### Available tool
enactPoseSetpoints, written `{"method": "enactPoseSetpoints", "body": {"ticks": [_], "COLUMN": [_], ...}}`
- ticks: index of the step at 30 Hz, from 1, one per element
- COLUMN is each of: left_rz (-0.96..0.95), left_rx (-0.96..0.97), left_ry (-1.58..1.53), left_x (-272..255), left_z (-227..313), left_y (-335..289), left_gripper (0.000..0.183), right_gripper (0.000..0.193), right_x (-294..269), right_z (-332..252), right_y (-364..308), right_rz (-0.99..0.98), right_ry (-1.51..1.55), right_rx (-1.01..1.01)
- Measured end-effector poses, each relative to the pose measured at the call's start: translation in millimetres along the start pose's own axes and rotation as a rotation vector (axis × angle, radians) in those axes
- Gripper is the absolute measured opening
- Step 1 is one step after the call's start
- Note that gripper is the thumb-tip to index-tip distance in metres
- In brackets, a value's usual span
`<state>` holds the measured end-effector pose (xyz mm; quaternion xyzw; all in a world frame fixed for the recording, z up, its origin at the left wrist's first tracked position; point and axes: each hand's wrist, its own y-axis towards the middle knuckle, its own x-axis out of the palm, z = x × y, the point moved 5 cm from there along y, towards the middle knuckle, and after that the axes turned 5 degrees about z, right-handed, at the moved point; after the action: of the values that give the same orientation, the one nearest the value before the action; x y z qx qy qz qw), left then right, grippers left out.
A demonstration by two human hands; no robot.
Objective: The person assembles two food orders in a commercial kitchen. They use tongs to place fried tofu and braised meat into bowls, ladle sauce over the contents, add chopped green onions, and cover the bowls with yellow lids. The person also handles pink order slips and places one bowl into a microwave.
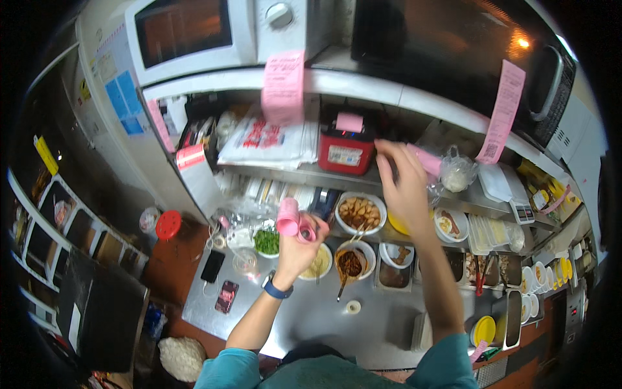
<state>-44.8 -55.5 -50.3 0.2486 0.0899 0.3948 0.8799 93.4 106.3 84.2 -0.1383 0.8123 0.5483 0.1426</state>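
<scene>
Curled pink paper [289,219], like a rolled receipt strip, is gripped in my left hand [303,251] above the bowls; a dark watch band is on that wrist. My right hand [405,181] reaches up to the shelf with its fingers apart and nothing visible in them. Its fingertips are close to the right side of a red and black receipt printer [345,148]; whether they touch it I cannot tell. A short pink paper end [350,122] sticks out of the printer's top. Beside my right hand lies a pink roll [426,160], partly hidden.
Bowls of chopped greens [266,242], brown chunks [358,213] and dark sauce [350,262] line the counter's back. Two phones [226,296] lie at left. Above are a white microwave [188,32] and hanging pink receipts [283,84]. A kitchen scale [512,191] stands right.
</scene>
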Motion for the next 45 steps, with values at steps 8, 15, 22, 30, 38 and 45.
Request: {"method": "enactPoseSetpoints", "body": {"ticks": [8, 15, 22, 30, 38, 45], "left_rz": [-0.27, -0.616, -0.747, -0.611, 0.361, 0.14], "left_rx": [-0.533, -0.465, -0.514, -0.569, -1.295, -1.643], "left_ry": [0.13, 0.69, 0.532, 0.576, -0.415, -0.608], "left_x": [-9.3, -16.5, -14.6, -27.0, -111.3, -154.8], "left_z": [-56.5, -54.8, -34.4, -6.8, -88.2, -154.1], "left_y": [-202.0, -294.8, -335.8, -371.3, -388.8, -398.9], "left_gripper": [0.027, 0.037, 0.038, 0.043, 0.036, 0.024], "right_gripper": [0.05, 0.07, 0.032, 0.02, 0.027, 0.027], "right_x": [20.7, 14.8, 20.6, 24.0, 13.7, 21.5], "right_z": [-72.6, -88.1, -74.3, -63.2, -62.4, -66.5], "right_y": [-298.5, -379.0, -438.1, -491.2, -545.6, -559.0], "right_rz": [-0.373, -0.583, -0.615, -0.611, -0.559, -0.398], "right_ry": [0.535, 0.518, 0.539, 0.793, 1.066, 1.003], "right_rx": [0.792, 0.906, 1.039, 1.355, 1.789, 1.878]}}
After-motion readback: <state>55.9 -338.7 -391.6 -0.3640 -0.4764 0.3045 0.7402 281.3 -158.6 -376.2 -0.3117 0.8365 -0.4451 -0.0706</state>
